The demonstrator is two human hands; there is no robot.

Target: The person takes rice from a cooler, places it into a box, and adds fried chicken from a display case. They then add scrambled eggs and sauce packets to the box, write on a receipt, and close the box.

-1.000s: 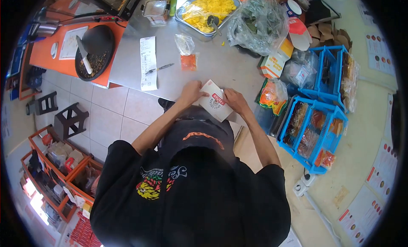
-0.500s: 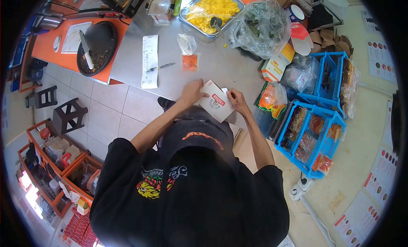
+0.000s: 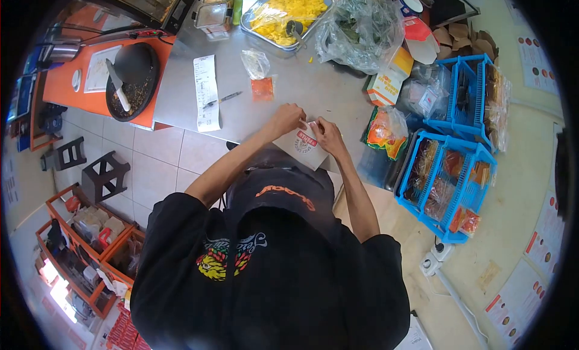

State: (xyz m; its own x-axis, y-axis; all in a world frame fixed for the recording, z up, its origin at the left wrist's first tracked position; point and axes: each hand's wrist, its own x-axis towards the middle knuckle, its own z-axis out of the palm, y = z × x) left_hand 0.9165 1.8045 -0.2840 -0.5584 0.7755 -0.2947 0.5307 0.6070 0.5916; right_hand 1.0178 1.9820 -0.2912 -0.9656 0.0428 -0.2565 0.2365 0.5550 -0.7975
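A white printed takeaway box [image 3: 306, 150] with a red label is at the near edge of the steel counter, in front of my body. My left hand [image 3: 288, 119] has its fingers closed at the box's upper left edge. Close beside it, my right hand [image 3: 327, 136] pinches the upper right edge. The fingers partly cover the box top, so its flaps are hard to make out. Beyond my hands lie a small packet of orange-red contents [image 3: 262, 89] and a clear bag with something white [image 3: 256, 64]. To their left are a long receipt [image 3: 207, 92] and a pen [image 3: 223, 99].
A metal tray [image 3: 244, 23] of yellow food holds a dark scoop at the back. Right of it sit a plastic bag of greens [image 3: 360, 33], a yellow-and-white carton [image 3: 391, 78] and blue baskets [image 3: 446, 187] of packets. A knife [image 3: 118, 85] rests on a black round pan at left.
Both hands have moved closer together along the box's top edge, the left one shifting right and up. The box looks more covered by the fingers. The whole view has shifted slightly.
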